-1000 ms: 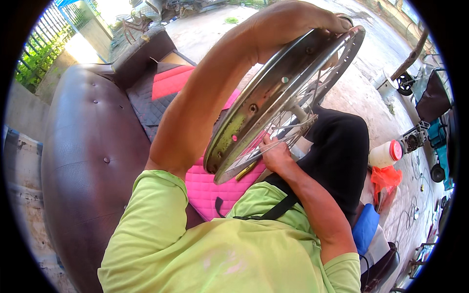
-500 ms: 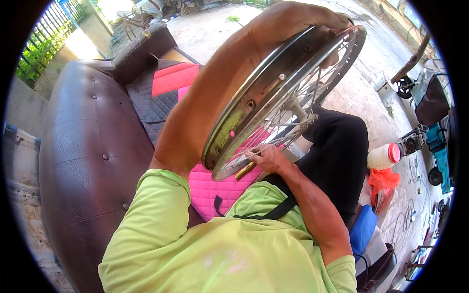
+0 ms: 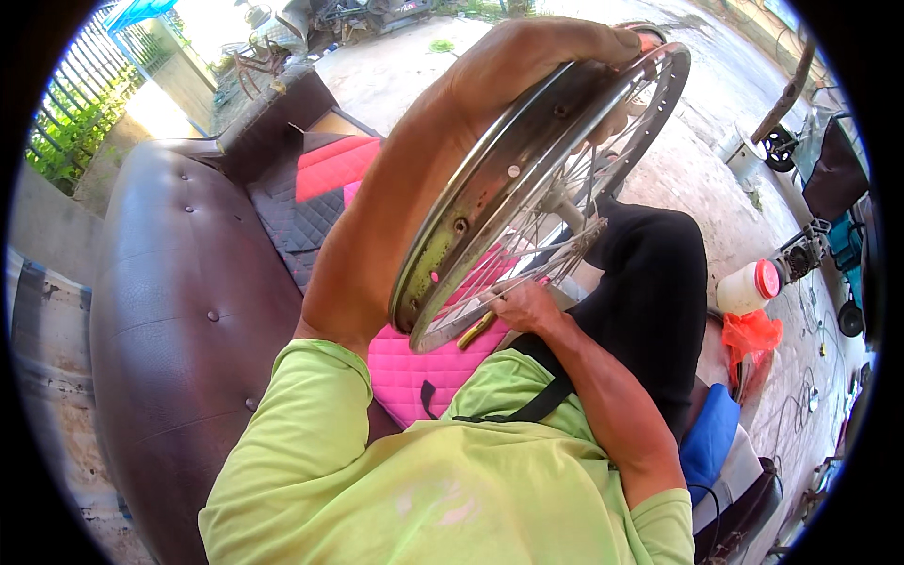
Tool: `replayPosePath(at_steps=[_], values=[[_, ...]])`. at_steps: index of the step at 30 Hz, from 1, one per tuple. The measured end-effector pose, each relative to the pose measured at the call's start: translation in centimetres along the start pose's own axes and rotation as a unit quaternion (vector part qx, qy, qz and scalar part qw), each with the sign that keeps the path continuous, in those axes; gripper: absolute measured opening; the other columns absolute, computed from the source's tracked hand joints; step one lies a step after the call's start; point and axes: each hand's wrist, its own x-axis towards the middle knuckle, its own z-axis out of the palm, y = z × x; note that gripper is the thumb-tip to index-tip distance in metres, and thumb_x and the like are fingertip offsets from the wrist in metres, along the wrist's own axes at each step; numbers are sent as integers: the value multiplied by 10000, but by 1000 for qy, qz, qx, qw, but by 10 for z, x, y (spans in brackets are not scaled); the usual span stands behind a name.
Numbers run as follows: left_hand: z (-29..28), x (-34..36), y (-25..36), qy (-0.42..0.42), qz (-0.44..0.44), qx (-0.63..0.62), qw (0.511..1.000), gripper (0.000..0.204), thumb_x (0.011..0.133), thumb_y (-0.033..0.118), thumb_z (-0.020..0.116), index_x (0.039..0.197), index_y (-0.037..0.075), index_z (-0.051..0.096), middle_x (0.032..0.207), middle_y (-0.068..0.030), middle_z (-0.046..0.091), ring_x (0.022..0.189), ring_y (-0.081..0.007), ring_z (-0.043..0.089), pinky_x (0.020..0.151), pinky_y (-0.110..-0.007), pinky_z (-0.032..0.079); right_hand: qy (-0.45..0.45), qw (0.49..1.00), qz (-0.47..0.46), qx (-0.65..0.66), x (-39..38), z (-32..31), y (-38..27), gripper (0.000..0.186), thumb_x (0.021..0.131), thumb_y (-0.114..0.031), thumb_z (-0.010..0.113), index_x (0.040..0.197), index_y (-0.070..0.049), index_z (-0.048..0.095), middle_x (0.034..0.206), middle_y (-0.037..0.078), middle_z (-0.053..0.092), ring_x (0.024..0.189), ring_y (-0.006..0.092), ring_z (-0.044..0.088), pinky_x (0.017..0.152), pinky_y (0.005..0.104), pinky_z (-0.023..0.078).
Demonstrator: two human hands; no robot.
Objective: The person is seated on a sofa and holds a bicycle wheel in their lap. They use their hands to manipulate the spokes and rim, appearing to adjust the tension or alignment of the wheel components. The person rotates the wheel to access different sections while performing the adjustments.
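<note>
Floor [image 3: 697, 169]: opens out beyond the right knee [image 3: 670, 240].
Sofa [image 3: 188, 330]: brown back bounding the left side; pink mat [image 3: 405, 377] on its seat.
Wheel [image 3: 485, 193]: held tilted above the mat.
Left hand [image 3: 576, 49]: wrapped around the rim's far, upper part.
Right hand [image 3: 527, 306]: pinching spokes, nearer the rim's lower edge than a second ago.
Jar [image 3: 742, 290]: white, red lid on, contents hidden.
Bag [image 3: 751, 334]: orange, beside the jar.
</note>
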Motion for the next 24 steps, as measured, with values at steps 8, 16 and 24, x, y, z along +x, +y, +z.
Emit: replayPosePath(at_steps=[8, 16, 24], values=[[23, -12, 9, 65, 17, 34, 997, 460, 1007, 388, 490, 776, 10, 614, 563, -112, 572, 428, -152, 501, 417, -284, 396, -207, 967, -128, 74, -54, -46, -54, 398, 932, -357, 626, 1139, -26, 704, 1079, 193, 715, 1024, 339, 678, 905, 421, 517], [33, -40, 12, 79, 7, 9, 997, 374, 981, 390, 559, 1022, 22, 609, 693, -84, 637, 510, -112, 575, 469, -254, 450, -65, 886, -252, 384, -139, -189, -91, 307, 970, -227, 672, 1166, 9, 671, 1025, 96, 721, 965, 163, 665, 881, 309, 517], [43, -43, 2, 9, 44, -11, 999, 498, 985, 426, 593, 1152, -42, 573, 847, -58, 626, 685, -77, 601, 598, -221, 491, 246, 800, -346, 424, -99, -180, -91, 224, 1012, -178, 625, 1153, -5, 649, 1048, 46, 682, 930, 111, 615, 860, 275, 495]])
